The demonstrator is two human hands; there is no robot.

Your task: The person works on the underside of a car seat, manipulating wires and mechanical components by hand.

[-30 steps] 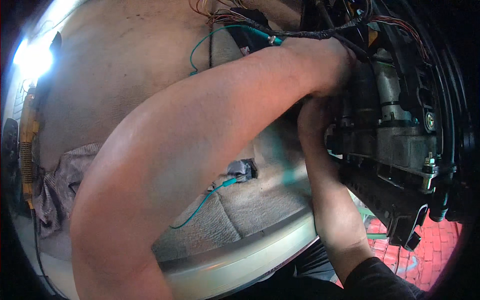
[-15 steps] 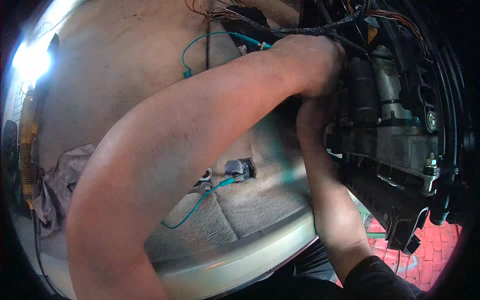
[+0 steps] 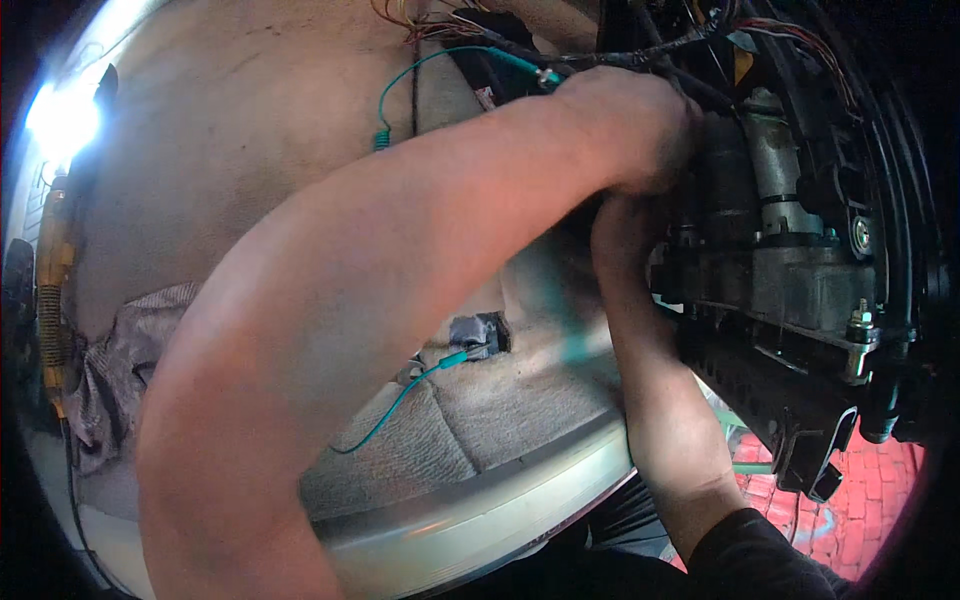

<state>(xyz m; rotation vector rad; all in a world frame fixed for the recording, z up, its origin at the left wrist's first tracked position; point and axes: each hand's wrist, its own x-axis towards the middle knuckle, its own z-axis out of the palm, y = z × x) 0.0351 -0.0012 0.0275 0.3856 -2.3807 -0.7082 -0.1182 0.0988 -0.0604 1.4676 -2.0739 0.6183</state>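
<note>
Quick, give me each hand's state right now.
Left hand: fingers out of sight; open, closed or holding something cannot be told.
Right hand: hidden from view; its state cannot be told.

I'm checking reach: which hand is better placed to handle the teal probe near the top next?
Left, probably: the left hand is close beside the teal probe. The right forearm goes out of view below the left hand, with the right hand hidden. Neither hand's grip can be seen.
</note>
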